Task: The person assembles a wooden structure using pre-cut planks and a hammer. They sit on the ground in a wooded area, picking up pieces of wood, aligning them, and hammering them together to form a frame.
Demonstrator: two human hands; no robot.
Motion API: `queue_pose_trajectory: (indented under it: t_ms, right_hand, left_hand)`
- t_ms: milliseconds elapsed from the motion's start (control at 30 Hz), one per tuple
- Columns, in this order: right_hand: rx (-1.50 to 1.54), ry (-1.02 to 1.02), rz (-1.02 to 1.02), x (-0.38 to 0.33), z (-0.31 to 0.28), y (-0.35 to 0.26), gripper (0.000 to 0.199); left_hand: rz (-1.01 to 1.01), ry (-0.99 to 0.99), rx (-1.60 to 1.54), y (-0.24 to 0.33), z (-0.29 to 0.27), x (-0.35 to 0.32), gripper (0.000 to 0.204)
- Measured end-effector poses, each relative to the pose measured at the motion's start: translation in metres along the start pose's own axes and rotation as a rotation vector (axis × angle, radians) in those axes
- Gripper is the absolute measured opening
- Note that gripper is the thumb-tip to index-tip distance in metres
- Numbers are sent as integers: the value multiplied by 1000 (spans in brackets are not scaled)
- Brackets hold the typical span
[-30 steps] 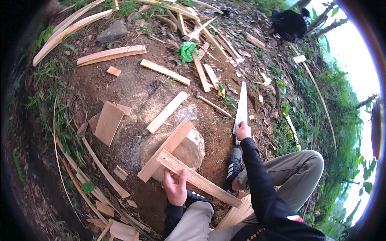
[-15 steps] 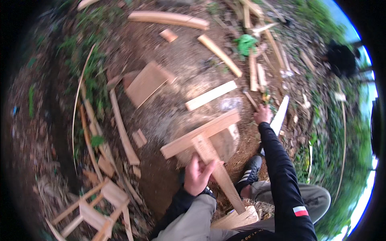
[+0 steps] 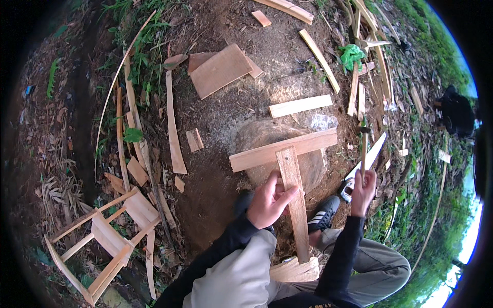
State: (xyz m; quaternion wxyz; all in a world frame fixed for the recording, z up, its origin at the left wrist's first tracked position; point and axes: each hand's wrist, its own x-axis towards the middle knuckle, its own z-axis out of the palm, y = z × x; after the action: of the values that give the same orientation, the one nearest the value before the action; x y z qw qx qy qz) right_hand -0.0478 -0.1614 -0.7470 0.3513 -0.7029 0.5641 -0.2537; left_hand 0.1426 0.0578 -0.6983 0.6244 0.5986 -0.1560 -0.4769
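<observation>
Crumpled green bag (image 3: 351,55) upper right, green leaf (image 3: 133,135) at left

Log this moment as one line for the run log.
Left hand: holding narrow board, end overlapping crosswise board | Right hand: gripping hammer | Handsaw: on ground

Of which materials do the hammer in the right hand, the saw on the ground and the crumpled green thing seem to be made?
Hammer: apparently bare wooden handle, by its light brown colour; dark head, probably metal. Saw: thin, smooth, pale blade, likely steel; handle material unclear. Crumpled green thing: probably thin plastic, judging by its bright, crinkled folds.
</observation>
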Motion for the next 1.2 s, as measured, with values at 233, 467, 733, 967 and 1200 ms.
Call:
queue_pose_trajectory:
  t_ms: [233, 467, 733, 967, 1200]
  right_hand:
    - [-170, -402, -167, -95, -56, -111, 20]
    - [-383, -521, -561, -88, -42, -148, 15]
    - [-362, -502, -604, -86, -30, -145, 19]
    - [-337, -497, -614, -87, -27, -140, 22]
    - [-238, -454, -639, -91, -25, -143, 20]
  left_hand:
    - [-65, -61, -28, 10, -2, 4, 38]
    - [3, -23, -44, 8, 1, 4, 35]
    - [-57, -20, -53, 11, -1, 3, 38]
    - [-47, 6, -150, 8, 2, 4, 39]
    - [-23, -10, -70, 10, 1, 5, 37]
